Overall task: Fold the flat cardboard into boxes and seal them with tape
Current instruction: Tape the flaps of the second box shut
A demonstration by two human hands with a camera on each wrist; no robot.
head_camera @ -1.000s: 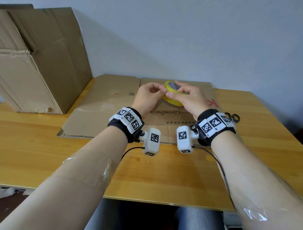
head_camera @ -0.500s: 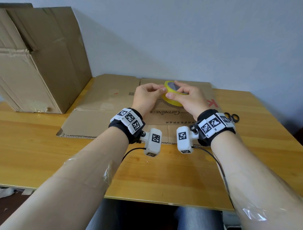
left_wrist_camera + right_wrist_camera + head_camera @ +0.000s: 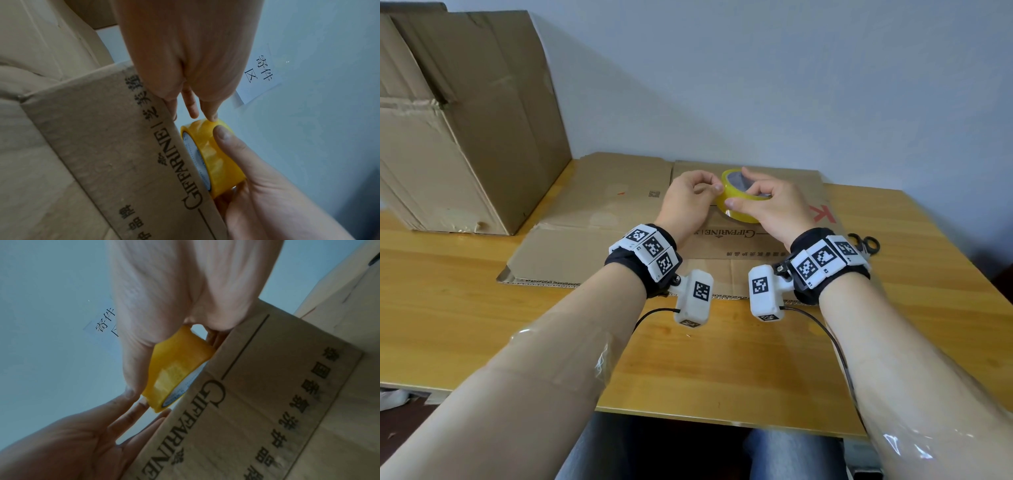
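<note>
Above the flat cardboard (image 3: 619, 209), tape roll (image 3: 736, 205) gripped in right hand (image 3: 770, 209), left hand (image 3: 688, 202) pinching its rim.

The yellow tape roll (image 3: 736, 200) stands tilted on edge in my right grip (image 3: 774, 209); beneath it the flat cardboard (image 3: 599, 219), printed and brown, lies unfolded on the surface (image 3: 465, 308).

— We see a tape roll (image 3: 736, 202) held by the right hand (image 3: 774, 209): glossy yellow plastic film, with a pale printed paper core showing at its edge.

— Under both hands we find flat cardboard (image 3: 599, 219), matt brown, corrugated along its near edge. Left of the left hand (image 3: 685, 205) stands a creased, scuffed cardboard box (image 3: 465, 137).

— Nearer than the wrists, we note a table (image 3: 482, 308) of smooth, lightly shiny wood grain.
</note>
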